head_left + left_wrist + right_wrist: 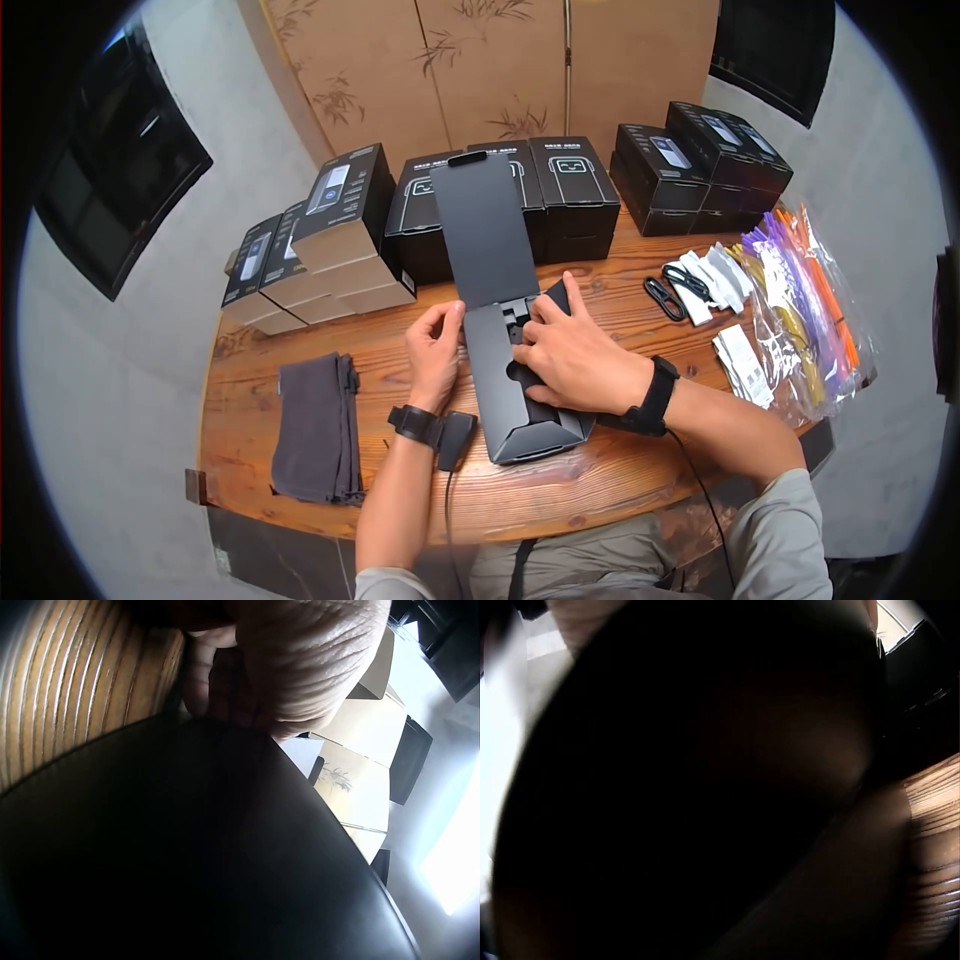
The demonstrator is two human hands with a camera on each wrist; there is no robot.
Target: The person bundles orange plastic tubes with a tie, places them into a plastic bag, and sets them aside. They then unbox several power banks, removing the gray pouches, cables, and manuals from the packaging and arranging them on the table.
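Observation:
A black cardboard box point(490, 365) lies open on the wooden table, its long lid point(484, 230) raised away from the person. My left hand point(436, 345) pinches the box's left edge near the lid hinge. In the left wrist view, the left hand's fingers point(199, 679) bend behind the dark box side, which fills much of the picture. My right hand point(580, 355) reaches over the box from the right, fingers bent down into its black interior and one finger raised. Its palm hides part of the interior, and I cannot tell whether it grips anything. The right wrist view is mostly dark.
Black product boxes stand stacked at the back left point(340, 215), back middle point(575, 195) and back right point(700, 165). A folded dark cloth point(315, 428) lies left. On the right are black cables point(665, 298), white packets point(741, 365) and plastic bags of coloured strips point(805, 310).

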